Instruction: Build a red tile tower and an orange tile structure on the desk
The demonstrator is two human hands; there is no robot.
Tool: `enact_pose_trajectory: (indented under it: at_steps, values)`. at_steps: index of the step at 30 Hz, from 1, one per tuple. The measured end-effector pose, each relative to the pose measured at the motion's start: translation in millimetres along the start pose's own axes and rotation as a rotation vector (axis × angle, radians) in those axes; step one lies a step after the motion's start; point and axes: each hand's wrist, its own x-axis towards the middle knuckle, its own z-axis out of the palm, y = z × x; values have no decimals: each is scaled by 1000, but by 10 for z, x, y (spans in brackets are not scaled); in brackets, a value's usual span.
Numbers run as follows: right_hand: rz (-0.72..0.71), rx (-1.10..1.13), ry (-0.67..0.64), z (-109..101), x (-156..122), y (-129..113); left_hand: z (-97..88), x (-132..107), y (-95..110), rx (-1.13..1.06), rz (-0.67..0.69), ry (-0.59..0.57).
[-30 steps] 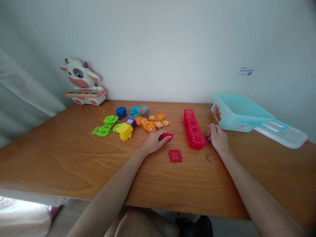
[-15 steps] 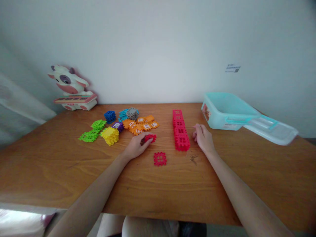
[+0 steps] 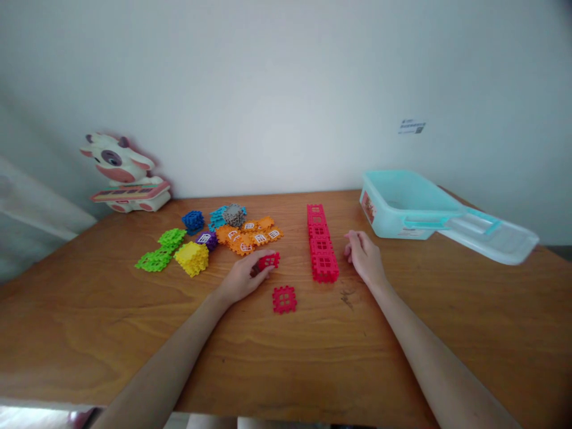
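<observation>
My left hand (image 3: 245, 279) is closed on a red interlocking window tile (image 3: 269, 261), which is tilted up with its cut-out window showing. Just in front of that hand, another red tile (image 3: 285, 300) lies flat on the wooden table (image 3: 250, 357). To the right stands a long red block (image 3: 322, 245) of joined window tiles, running away from me. My right hand (image 3: 363, 253) rests on the table beside this block, apart from it. Its fingers are curled in, and nothing shows in them.
Stacks of yellow tiles (image 3: 192, 258), green tiles (image 3: 161, 253), dark blue tiles (image 3: 193, 221), grey tiles (image 3: 234, 215) and orange tiles (image 3: 245, 238) sit at the left. A cow toy keyboard (image 3: 125, 173) stands behind them. At the back right is an open turquoise box (image 3: 393, 220), its clear lid hanging aside.
The red tile in my left hand has turned more upright, showing its window. My right hand has barely moved. The whole view has shifted slightly.
</observation>
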Motion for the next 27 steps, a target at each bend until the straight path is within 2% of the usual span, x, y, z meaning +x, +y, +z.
enact_pose_trajectory:
  at_steps: [7, 15, 22, 27]
  values:
    - [15, 10, 29, -2, -9, -45, 15, -15, 11, 57, 87, -13]
    - [23, 48, 62, 8, -5, -32, 2, -16, -22, 86, 112, -22]
    - [37, 71, 75, -1, -27, -8, -52, -15, 40, 114, 175, -73]
    - [42, 79, 93, -29, -68, 0, -26, 15, 67, 165, 212, -89]
